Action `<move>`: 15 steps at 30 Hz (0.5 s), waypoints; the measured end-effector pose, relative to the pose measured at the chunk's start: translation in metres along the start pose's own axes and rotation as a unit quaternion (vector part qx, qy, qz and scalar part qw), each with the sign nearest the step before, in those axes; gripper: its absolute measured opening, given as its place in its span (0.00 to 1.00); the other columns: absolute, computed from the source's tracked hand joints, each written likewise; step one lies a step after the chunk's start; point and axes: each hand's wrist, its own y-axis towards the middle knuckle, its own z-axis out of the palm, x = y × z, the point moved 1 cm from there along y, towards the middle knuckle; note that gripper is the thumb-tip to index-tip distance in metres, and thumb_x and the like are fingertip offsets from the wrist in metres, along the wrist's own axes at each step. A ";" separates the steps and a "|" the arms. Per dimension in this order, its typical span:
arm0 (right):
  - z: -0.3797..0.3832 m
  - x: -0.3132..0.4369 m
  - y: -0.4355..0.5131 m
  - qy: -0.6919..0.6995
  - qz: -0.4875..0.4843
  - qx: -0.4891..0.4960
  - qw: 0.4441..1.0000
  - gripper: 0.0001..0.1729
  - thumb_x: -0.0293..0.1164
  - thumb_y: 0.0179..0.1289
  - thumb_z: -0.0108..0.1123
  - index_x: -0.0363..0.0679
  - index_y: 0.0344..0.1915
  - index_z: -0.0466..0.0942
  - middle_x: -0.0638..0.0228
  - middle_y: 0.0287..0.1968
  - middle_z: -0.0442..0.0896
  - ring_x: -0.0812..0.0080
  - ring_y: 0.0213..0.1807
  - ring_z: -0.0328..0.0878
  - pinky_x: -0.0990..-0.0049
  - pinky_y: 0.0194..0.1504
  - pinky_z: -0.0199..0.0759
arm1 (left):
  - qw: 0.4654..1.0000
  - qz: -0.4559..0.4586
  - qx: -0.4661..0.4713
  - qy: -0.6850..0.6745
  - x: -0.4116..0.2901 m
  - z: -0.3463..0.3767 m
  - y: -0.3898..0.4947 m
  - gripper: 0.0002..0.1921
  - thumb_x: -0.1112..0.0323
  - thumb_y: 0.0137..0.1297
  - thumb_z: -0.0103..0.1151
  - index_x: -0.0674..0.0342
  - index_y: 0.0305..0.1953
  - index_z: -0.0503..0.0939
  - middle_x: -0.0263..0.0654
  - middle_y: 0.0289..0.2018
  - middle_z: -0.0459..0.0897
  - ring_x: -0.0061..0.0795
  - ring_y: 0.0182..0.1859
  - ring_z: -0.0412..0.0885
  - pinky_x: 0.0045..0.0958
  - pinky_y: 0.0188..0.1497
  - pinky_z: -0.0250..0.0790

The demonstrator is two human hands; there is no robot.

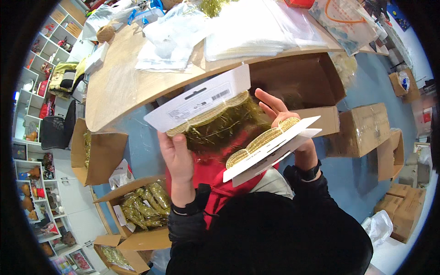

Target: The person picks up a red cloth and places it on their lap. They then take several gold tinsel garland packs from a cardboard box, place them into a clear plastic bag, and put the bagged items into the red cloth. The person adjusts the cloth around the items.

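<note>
In my left hand (177,154) is a white header card (202,99), held at its lower left corner with the thumb in front. The card has a hang slot, a barcode and small print. A scalloped gold braid (220,111) is tied along its lower edge, and gold tinsel (220,130) hangs below. My right hand (280,110) supports at least two more white cards (275,149), tilted, with a similar gold braid (261,139) along the upper one. Two right fingers extend toward the tinsel; the thumb is hidden behind the cards.
A wooden table (117,92) ahead carries stacked clear plastic sleeves (244,34) and a plastic bag (175,31). Under its edge sits an open carton (295,82). Gold tinsel packs fill a cardboard box (137,237) at left. A closed carton (361,130) stands right; shelves (51,44) line the left.
</note>
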 end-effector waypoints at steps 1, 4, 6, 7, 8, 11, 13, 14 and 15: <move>-0.003 -0.001 0.000 -0.003 0.016 -0.001 1.000 0.17 0.42 0.48 0.79 0.46 0.32 0.82 0.44 0.78 0.54 0.54 0.79 0.54 0.47 0.76 0.38 | 1.000 0.008 0.011 -0.016 -0.001 0.000 0.000 0.26 0.60 0.77 0.55 0.63 0.70 0.63 0.36 0.57 0.77 0.23 0.53 0.76 0.28 0.57 0.69; -0.007 -0.003 -0.004 0.003 0.037 -0.025 0.999 0.19 0.40 0.46 0.79 0.46 0.34 0.81 0.43 0.77 0.56 0.53 0.79 0.55 0.45 0.76 0.38 | 1.000 0.005 0.003 0.001 0.000 0.000 -0.002 0.26 0.59 0.77 0.55 0.63 0.69 0.65 0.36 0.58 0.77 0.24 0.55 0.75 0.27 0.60 0.67; -0.008 -0.004 -0.006 -0.016 0.041 -0.026 0.999 0.13 0.42 0.57 0.74 0.50 0.34 0.81 0.42 0.76 0.57 0.47 0.80 0.49 0.45 0.77 0.38 | 1.000 0.002 -0.014 0.014 0.001 -0.001 0.000 0.25 0.58 0.77 0.55 0.63 0.68 0.66 0.36 0.59 0.76 0.24 0.57 0.74 0.28 0.62 0.65; -0.009 -0.004 -0.007 -0.029 0.047 -0.025 0.998 0.11 0.44 0.63 0.71 0.52 0.34 0.81 0.42 0.76 0.57 0.44 0.81 0.46 0.45 0.77 0.39 | 1.000 0.001 -0.019 0.006 0.003 -0.001 0.001 0.25 0.58 0.77 0.55 0.63 0.68 0.66 0.36 0.60 0.76 0.24 0.58 0.74 0.28 0.63 0.64; -0.010 -0.005 -0.007 -0.029 0.052 -0.021 0.998 0.11 0.43 0.61 0.74 0.53 0.34 0.81 0.42 0.76 0.56 0.44 0.81 0.46 0.45 0.77 0.37 | 1.000 0.001 -0.024 -0.002 0.003 0.000 0.002 0.25 0.57 0.77 0.55 0.63 0.68 0.66 0.35 0.60 0.76 0.24 0.59 0.73 0.29 0.64 0.63; -0.010 -0.008 -0.003 0.019 0.006 -0.025 0.999 0.19 0.36 0.47 0.80 0.47 0.37 0.80 0.43 0.76 0.58 0.51 0.80 0.50 0.43 0.77 0.36 | 0.997 0.040 -0.018 0.056 -0.003 0.004 0.001 0.25 0.58 0.77 0.55 0.64 0.67 0.67 0.35 0.60 0.76 0.24 0.61 0.71 0.30 0.66 0.60; -0.008 -0.010 0.000 0.032 0.026 -0.021 0.999 0.21 0.35 0.47 0.80 0.46 0.40 0.81 0.45 0.77 0.57 0.50 0.80 0.49 0.45 0.77 0.36 | 0.997 0.037 -0.017 0.065 -0.010 0.010 -0.005 0.25 0.59 0.77 0.55 0.64 0.67 0.67 0.35 0.61 0.75 0.24 0.61 0.71 0.31 0.66 0.60; -0.007 -0.010 0.001 0.050 0.023 -0.008 0.998 0.22 0.35 0.47 0.81 0.45 0.41 0.81 0.46 0.77 0.57 0.51 0.79 0.51 0.47 0.77 0.39 | 0.997 0.035 -0.014 0.068 -0.013 0.013 -0.009 0.25 0.59 0.77 0.55 0.65 0.67 0.67 0.35 0.61 0.75 0.25 0.62 0.70 0.31 0.66 0.60; -0.006 -0.010 0.001 0.066 0.018 0.005 0.998 0.22 0.34 0.46 0.81 0.44 0.42 0.81 0.47 0.77 0.57 0.52 0.79 0.53 0.49 0.77 0.43 | 0.997 0.034 -0.006 0.067 -0.016 0.018 -0.014 0.25 0.59 0.77 0.55 0.65 0.68 0.67 0.35 0.61 0.75 0.25 0.62 0.70 0.31 0.66 0.60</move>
